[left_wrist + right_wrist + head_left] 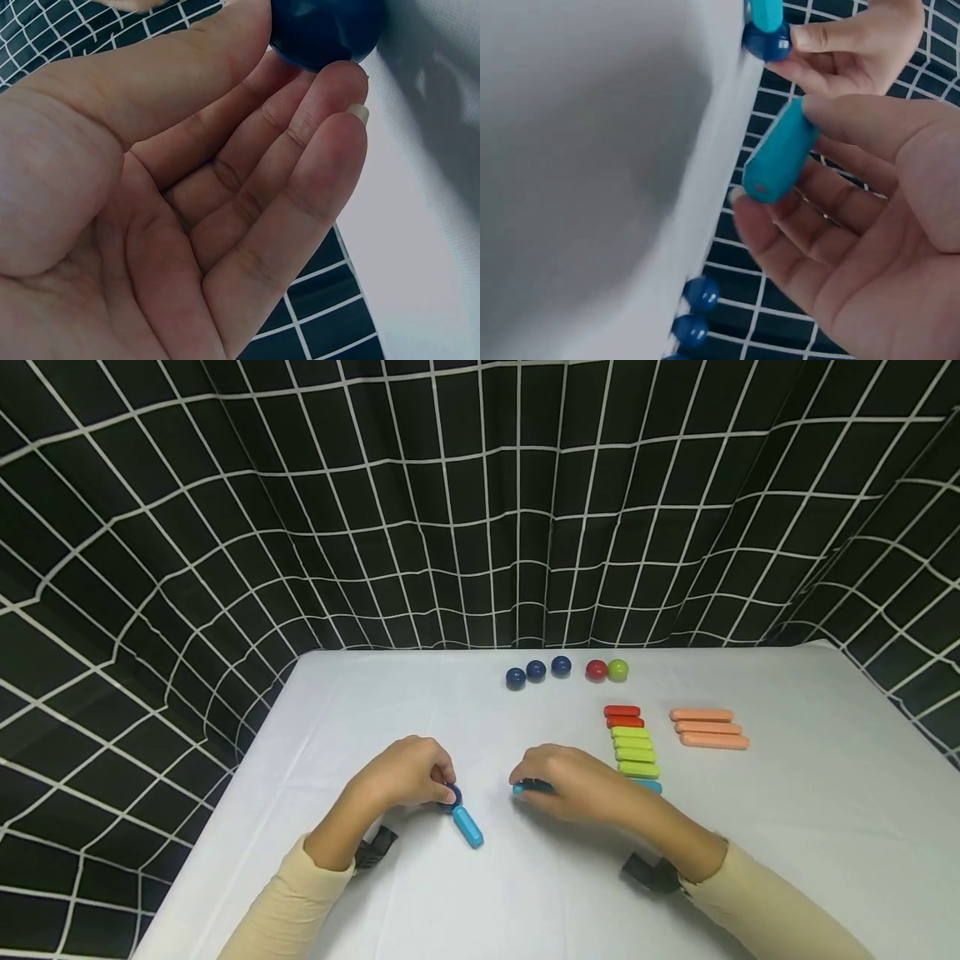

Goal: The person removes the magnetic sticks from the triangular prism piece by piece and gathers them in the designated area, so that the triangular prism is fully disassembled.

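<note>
My left hand (408, 772) pinches a dark blue ball (326, 30) between thumb and fingertips, low over the white table. One end of a light blue stick (468, 827) meets that ball, the rest angling toward the table's near side. To its right, my right hand (570, 781) holds a second light blue stick (780, 154) between thumb and fingers. A gap separates this stick from the ball. In the head view the right fingers cover much of it.
Behind the hands on the white table (360, 702) sit several dark blue balls (536, 671), a red ball (596, 670) and a green ball (618, 670). On the right lie red sticks (622, 712), green sticks (634, 754), another light blue stick (648, 786) and peach sticks (708, 727).
</note>
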